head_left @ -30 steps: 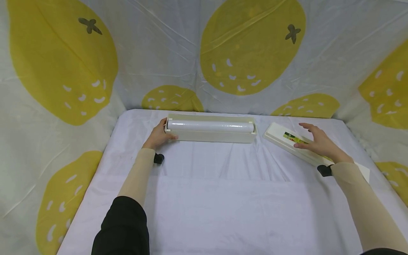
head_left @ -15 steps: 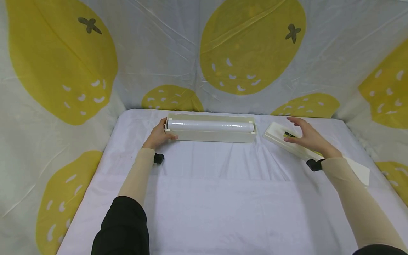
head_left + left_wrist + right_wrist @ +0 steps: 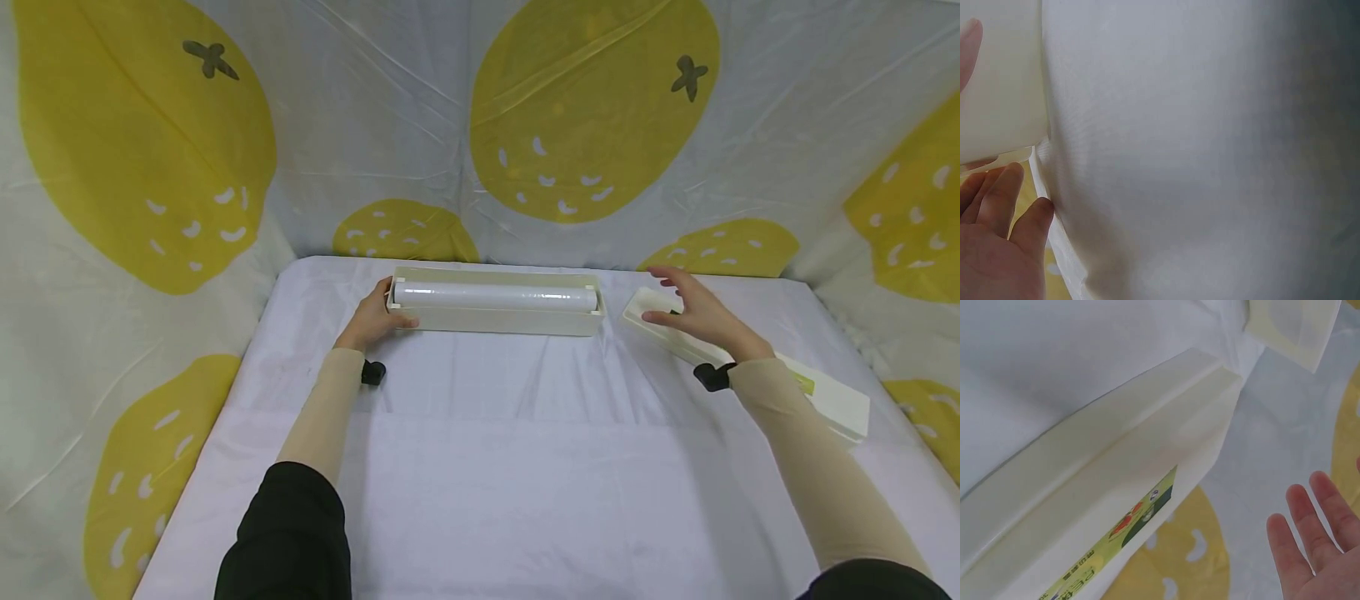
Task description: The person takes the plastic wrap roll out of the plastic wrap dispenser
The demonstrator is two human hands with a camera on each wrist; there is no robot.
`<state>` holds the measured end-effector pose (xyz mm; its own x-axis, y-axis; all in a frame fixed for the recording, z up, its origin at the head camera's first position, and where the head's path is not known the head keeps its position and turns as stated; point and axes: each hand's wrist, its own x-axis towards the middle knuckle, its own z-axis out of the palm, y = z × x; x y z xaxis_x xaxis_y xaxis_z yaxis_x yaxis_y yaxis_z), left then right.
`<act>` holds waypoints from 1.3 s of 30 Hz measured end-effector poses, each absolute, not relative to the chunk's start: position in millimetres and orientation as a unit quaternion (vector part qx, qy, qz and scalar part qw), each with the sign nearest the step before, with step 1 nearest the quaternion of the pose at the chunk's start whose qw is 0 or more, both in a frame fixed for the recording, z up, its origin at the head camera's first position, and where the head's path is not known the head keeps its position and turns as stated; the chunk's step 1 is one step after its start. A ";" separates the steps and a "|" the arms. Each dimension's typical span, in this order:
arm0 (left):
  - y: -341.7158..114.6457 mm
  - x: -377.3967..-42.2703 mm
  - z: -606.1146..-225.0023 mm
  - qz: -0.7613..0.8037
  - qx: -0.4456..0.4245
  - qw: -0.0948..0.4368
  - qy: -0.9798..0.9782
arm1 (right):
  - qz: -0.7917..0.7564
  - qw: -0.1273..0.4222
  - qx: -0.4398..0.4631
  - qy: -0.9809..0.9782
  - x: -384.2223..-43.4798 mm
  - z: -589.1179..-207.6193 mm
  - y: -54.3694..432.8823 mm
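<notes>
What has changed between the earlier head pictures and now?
The right hand moved left and slightly away from the person, above the lid, toward the box. Nothing was grasped or released. Lid, box and roll stayed; the left hand still holds the box's left end.

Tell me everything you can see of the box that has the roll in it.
The box is long, narrow and off-white, apparently plastic, with straight walls and an open top. A shiny white roll lies lengthwise inside. The box stands on the white cloth near the table's far edge, its long side running roughly left to right. The left hand grips its left end, thumb on the front wall. No print shows on that wall.
</notes>
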<state>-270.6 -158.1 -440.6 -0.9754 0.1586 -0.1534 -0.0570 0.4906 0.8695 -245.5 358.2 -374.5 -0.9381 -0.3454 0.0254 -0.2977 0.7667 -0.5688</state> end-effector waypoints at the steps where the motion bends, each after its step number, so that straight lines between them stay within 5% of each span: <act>1: -158.3 -270.7 -441.0 0.503 0.030 0.107 0.857 | -0.297 0.042 -0.171 0.939 -246.3 -374.1 356.0; 39: -158.3 -269.2 -439.8 0.519 0.031 0.109 0.847 | -0.321 0.024 -0.255 0.912 -262.4 -370.3 297.1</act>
<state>-269.2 -158.3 -439.8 -0.9742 0.1655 -0.1535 -0.0618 0.4588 0.8864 -262.4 297.1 -370.3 -0.8689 -0.4804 0.1197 -0.4493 0.6637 -0.5980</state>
